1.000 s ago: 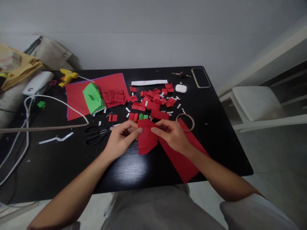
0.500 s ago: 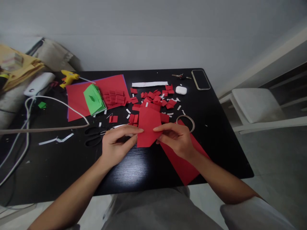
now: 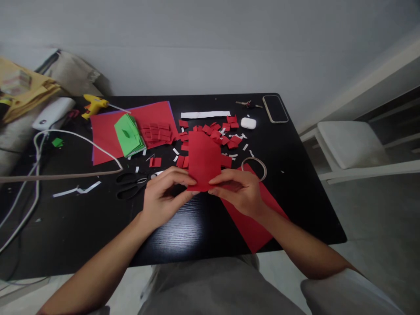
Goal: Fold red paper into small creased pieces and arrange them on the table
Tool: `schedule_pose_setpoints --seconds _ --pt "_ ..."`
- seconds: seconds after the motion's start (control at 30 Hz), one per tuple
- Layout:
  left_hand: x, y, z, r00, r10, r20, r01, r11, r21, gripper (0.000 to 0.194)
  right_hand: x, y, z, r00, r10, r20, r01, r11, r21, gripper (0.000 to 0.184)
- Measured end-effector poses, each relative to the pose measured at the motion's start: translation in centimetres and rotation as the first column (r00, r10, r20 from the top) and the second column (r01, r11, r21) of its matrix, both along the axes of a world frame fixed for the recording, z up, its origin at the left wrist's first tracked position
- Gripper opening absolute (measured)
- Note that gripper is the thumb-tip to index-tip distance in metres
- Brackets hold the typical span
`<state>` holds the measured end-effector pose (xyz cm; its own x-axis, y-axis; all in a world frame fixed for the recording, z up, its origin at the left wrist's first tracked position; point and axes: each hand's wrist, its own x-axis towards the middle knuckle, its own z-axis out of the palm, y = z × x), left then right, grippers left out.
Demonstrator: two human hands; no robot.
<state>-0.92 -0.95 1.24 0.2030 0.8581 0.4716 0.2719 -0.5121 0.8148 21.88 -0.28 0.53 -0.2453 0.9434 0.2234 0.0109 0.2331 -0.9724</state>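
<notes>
Between my two hands is a red sheet of paper point(image 3: 204, 155), held up over the table with one upper corner cut at a slant. My left hand point(image 3: 166, 192) pinches its lower left edge, and my right hand point(image 3: 241, 190) pinches the lower right edge. Behind the sheet lies a pile of small folded red paper pieces point(image 3: 215, 133), partly covered by it. Under my right wrist rests a long red paper strip point(image 3: 252, 223). Black-handled scissors point(image 3: 131, 183) lie left of my left hand, their blades partly hidden.
On the black table point(image 3: 98, 232) are a green paper stack point(image 3: 129, 135), a red sheet point(image 3: 151, 111), a yellow glue gun point(image 3: 94, 106), a tape ring point(image 3: 264, 166), a white case point(image 3: 248, 123), keys point(image 3: 249, 104) and a phone point(image 3: 274, 109). A white cable point(image 3: 82, 135) loops at left. White paper scraps are scattered about.
The red sheet's lower edge has come up and its top now shows the slanted corner at upper right. Both hands keep their pinch, with the fingers shifted slightly at the bottom edge.
</notes>
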Motion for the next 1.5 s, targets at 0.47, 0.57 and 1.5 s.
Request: schedule_pose_setpoints --seconds 0.47,0.57,1.5 --pt "2.3 -0.4 -0.9 0.888 0.126 0.442 0.037 0.939 -0.343 0.043 -1.3 -0.2 -0.7 0.976 -0.076 -0.205 0.008 0.950 -0.314 0.056" --pt "2.1 0.0 -1.0 0.880 0.107 0.462 0.119 0.893 -0.434 0.042 -1.4 0.0 -0.7 0.973 -0.056 -0.226 -0.027 0.938 -0.345 0.058" --pt "1.1 0.9 -1.2 0.941 0.040 0.335 0.189 0.761 -0.620 0.025 -0.7 1.0 -1.1 0.993 0.026 -0.114 -0.071 0.908 -0.413 0.042"
